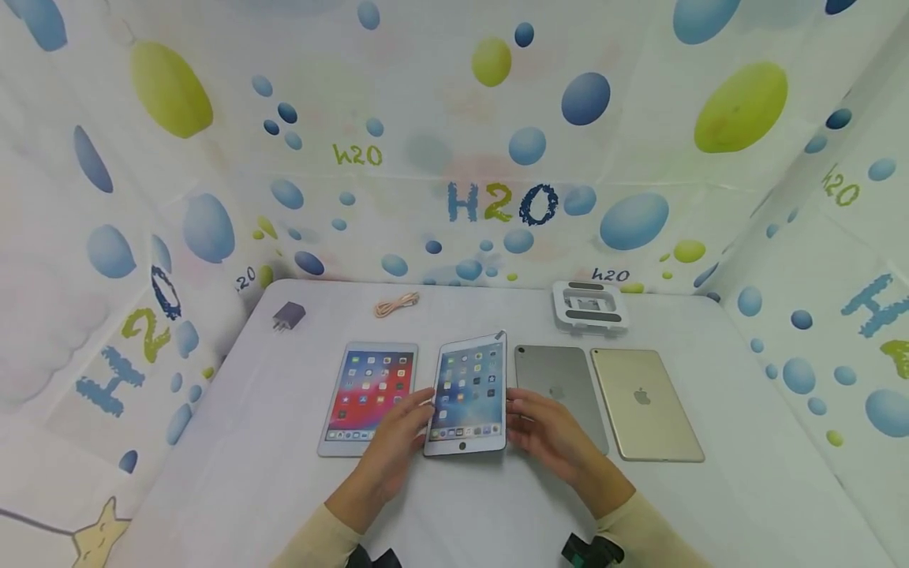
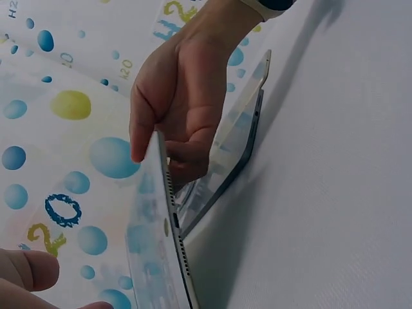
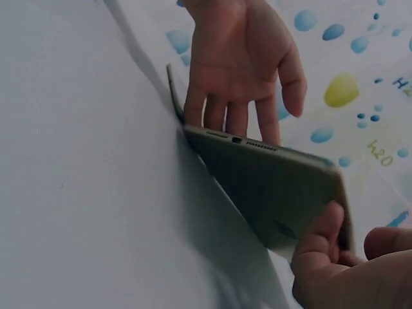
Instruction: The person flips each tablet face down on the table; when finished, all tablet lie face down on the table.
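A tablet [image 1: 465, 394] with a lit blue home screen stands tilted up between both hands. My right hand [image 1: 550, 430] grips its right edge; in the right wrist view fingers curl against the tablet's back. At the opposite edge, my left hand [image 1: 394, 438] has its fingers extended and thumb apart, as the right wrist view shows, with fingertips right at the edge. Left of it lies a white-framed tablet [image 1: 365, 394] with a red and blue screen, partly covered by the left hand. A grey tablet [image 1: 557, 371] lies face down behind the right hand.
Right of the grey tablet, a gold tablet [image 1: 646, 406] lies face down. Along the back of the white table [image 1: 227, 489] are a dark charger plug [image 1: 289, 316], a coiled pinkish cable [image 1: 395, 304] and a white stand [image 1: 591, 306] with grey pads. A patterned cloth surrounds the table.
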`<act>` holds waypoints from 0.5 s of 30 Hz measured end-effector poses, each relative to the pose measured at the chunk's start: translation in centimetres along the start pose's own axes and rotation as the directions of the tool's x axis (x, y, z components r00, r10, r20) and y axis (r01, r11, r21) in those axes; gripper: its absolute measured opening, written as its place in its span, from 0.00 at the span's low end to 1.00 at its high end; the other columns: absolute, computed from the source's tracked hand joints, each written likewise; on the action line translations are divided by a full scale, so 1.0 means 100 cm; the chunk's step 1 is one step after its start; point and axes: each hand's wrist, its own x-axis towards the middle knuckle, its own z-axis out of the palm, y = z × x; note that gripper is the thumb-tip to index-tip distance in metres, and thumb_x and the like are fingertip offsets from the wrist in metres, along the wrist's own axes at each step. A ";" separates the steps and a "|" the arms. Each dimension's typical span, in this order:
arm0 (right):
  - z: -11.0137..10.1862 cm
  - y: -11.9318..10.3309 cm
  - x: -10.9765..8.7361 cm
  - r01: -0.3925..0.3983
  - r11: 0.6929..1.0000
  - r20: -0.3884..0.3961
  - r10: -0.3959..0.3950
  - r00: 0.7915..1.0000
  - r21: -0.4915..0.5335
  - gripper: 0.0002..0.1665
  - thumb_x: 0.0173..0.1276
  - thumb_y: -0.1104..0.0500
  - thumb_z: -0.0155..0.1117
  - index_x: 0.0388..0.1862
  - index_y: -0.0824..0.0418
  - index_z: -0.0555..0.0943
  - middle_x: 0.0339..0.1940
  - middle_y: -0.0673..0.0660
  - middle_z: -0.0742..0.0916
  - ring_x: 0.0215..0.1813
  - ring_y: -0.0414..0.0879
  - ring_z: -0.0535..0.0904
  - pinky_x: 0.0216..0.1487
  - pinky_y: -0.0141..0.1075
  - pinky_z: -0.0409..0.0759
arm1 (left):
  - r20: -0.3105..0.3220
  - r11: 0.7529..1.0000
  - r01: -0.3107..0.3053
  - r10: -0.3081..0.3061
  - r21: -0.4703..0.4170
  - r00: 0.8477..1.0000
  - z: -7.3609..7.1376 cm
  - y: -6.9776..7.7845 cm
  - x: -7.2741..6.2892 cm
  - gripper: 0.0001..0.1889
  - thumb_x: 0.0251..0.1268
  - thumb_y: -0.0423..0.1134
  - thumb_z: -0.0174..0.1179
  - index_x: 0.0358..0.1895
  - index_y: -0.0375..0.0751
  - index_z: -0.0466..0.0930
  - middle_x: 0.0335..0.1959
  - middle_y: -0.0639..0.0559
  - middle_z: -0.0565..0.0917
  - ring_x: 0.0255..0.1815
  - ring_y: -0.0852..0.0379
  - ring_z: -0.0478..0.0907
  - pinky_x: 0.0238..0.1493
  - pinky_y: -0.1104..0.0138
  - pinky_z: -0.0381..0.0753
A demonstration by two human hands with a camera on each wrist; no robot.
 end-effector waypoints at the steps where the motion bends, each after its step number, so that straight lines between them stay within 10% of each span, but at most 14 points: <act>1: 0.002 0.000 0.002 0.005 1.000 0.015 -0.005 1.000 0.031 0.30 0.81 0.62 0.50 0.76 0.73 0.60 0.53 0.56 0.82 0.52 0.47 0.78 0.53 0.35 0.82 | 0.005 1.000 0.005 -0.005 -0.005 1.000 0.000 0.000 0.001 0.29 0.78 0.44 0.51 0.77 0.40 0.63 0.78 0.39 0.62 0.77 0.37 0.59 0.75 0.43 0.62; 15: 0.045 0.015 0.020 0.010 1.000 0.085 -0.011 0.996 0.018 0.29 0.81 0.55 0.55 0.76 0.62 0.66 0.66 0.60 0.80 0.60 0.52 0.80 0.57 0.46 0.83 | 0.114 0.999 -0.034 0.031 0.027 0.993 0.000 0.005 0.004 0.33 0.76 0.54 0.56 0.75 0.39 0.66 0.76 0.40 0.65 0.77 0.35 0.60 0.75 0.39 0.59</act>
